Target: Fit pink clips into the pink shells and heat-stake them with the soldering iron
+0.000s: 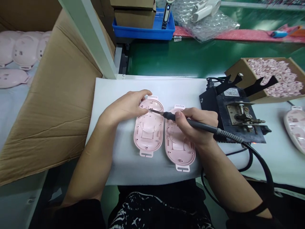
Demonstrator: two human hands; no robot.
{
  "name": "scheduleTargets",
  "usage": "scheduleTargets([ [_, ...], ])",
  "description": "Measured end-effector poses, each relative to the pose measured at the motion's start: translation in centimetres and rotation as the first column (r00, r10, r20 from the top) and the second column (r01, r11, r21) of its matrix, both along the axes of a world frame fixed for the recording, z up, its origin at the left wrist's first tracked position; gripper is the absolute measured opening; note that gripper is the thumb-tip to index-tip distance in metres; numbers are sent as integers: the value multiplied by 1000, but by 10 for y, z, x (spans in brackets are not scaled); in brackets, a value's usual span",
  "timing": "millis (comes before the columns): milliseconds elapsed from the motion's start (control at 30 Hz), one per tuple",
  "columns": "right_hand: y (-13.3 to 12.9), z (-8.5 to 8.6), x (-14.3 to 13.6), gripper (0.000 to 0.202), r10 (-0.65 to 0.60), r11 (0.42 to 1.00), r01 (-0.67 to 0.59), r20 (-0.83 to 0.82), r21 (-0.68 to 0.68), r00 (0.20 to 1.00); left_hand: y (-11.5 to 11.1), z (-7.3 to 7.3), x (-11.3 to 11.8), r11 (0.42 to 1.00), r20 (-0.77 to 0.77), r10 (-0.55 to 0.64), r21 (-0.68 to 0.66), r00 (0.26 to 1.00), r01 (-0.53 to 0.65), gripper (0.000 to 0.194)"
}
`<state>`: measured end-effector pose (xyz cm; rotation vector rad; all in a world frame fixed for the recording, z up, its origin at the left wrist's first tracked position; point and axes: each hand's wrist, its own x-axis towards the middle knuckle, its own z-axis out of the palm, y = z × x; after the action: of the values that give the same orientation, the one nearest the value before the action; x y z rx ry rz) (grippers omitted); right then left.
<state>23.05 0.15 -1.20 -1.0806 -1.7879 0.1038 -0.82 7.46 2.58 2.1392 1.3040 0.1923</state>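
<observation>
Fig.: Bench work, head view. Two pink oval shells lie side by side, inner faces up, on a white foam pad (111, 159) at frame centre.

L hand (126, 106) lies over the 11 o'clock end of the left shell (149, 130), fingers curled and pressing it down; a thumb-and-finger pinch at the tool tip seems likely, but what sits between them is too small to tell. R hand (193, 122) is closed in a pen grip on a soldering iron (190, 122), tip pointing toward 9 o'clock and touching the left shell's upper rim area, just beside the L fingertips. R hand hovers over the top of the right shell (179, 143). The iron's black cord (262, 165) loops off toward 4 o'clock.

Progress (judgement): work is in hand on the left shell, at one spot near its top end; no finished joints can be made out at this res. Right shell appears untouched for now, so prob. early-to-mid in this pair.

Surroundings: iron stand (238, 119) at 3 o'clock of the shells; carton of small pale pink parts (274, 76) at 2 o'clock; another pink shell (295, 127) at far 3 o'clock edge; more pink shells stacked (21, 57) at 10 o'clock behind a big cardboard box (52, 105); blue tray (143, 31) and bubble wrap (205, 22) at 12 o'clock.
</observation>
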Motion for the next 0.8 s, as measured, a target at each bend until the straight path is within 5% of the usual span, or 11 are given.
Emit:
scheduleTargets([
  [800,0,3,4,22,31,999,-31,13,-8,999,2,3,0,998,-4,-60,20,998,60,60],
])
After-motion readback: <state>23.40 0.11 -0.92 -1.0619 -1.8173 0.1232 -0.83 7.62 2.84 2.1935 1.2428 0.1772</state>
